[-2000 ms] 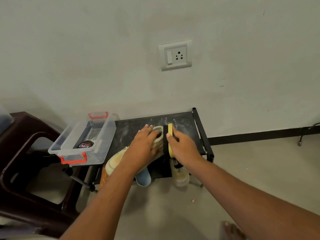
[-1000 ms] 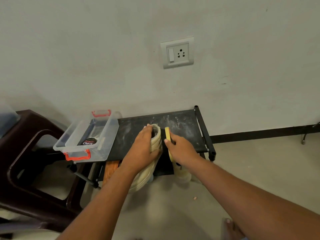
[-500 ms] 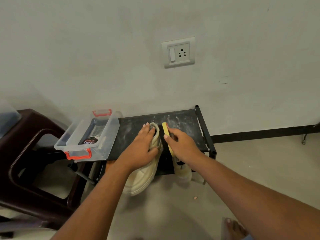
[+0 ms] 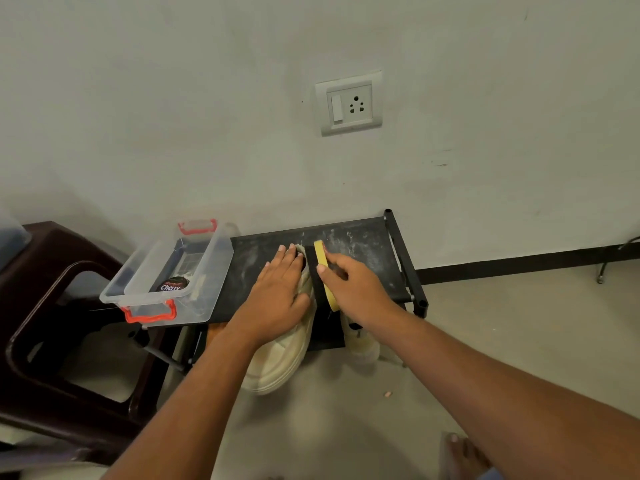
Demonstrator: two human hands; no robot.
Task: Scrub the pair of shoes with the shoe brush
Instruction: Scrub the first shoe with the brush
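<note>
Over the dusty black metal rack [image 4: 363,244], the cream chunky-soled sneaker [image 4: 277,362] is now hanging sole-outward under the left hand [image 4: 277,292] clasping its heel, while the right hand [image 4: 356,285], fingers wrapped round the yellow-backed black-bristled shoe brush [image 4: 322,261], is pressing it against the side, so scrubbing is continuing.

A plain pale wall [image 4: 207,98] fills the upper half, lit evenly with soft shadow low at the left. A white switch-and-socket plate [image 4: 348,102] sits on it, well above the fingers. A dark skirting strip [image 4: 512,264] runs along the wall's foot, out to the right of the fingers. A low black rack [image 4: 360,244] stands against the wall under them. Left of them stands a dark brown plastic chair [image 4: 52,306]. The floor [image 4: 502,334] is smooth, grey-beige.
</note>
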